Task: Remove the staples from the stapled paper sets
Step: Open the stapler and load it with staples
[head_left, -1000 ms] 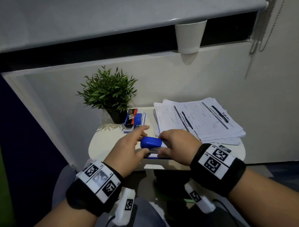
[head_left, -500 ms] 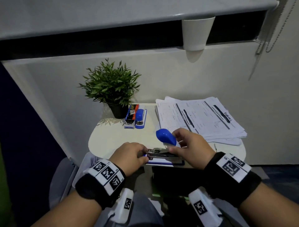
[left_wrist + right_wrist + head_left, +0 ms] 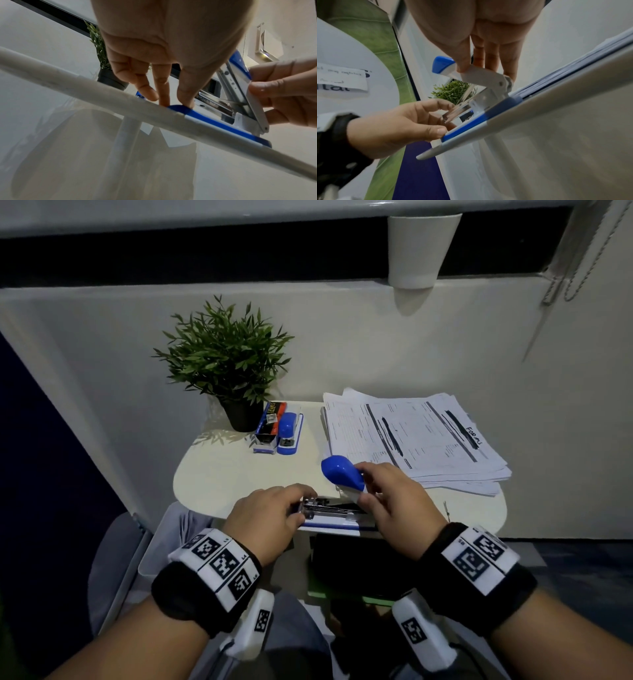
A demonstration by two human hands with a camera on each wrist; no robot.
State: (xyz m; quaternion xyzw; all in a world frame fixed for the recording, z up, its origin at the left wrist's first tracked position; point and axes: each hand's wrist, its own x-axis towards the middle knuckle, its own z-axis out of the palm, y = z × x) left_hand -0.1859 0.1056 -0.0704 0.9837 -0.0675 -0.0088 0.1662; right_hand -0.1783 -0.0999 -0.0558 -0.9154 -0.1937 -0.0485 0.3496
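I see a small white table (image 3: 239,477) with a blue stapler (image 3: 334,510) lying at its near edge, its base flat along the rim and its blue top cover swung up and open, exposing the metal staple channel. My right hand (image 3: 394,501) pinches the raised cover between thumb and fingers, holding it tilted up toward the far side. My left hand (image 3: 267,515) curls its fingertips (image 3: 163,100) onto the front end of the metal channel and the blue base, thumb at the base's near edge. The stack of stapled paper sets (image 3: 411,436) rests on the right half of the table, just beyond my right hand, not touched by either hand. Toward the back left of the table stands a potted green plant (image 3: 226,364) in a dark pot, and just beside it lie a second blue stapler (image 3: 287,433) and a small staple box (image 3: 269,422), side by side and touching.
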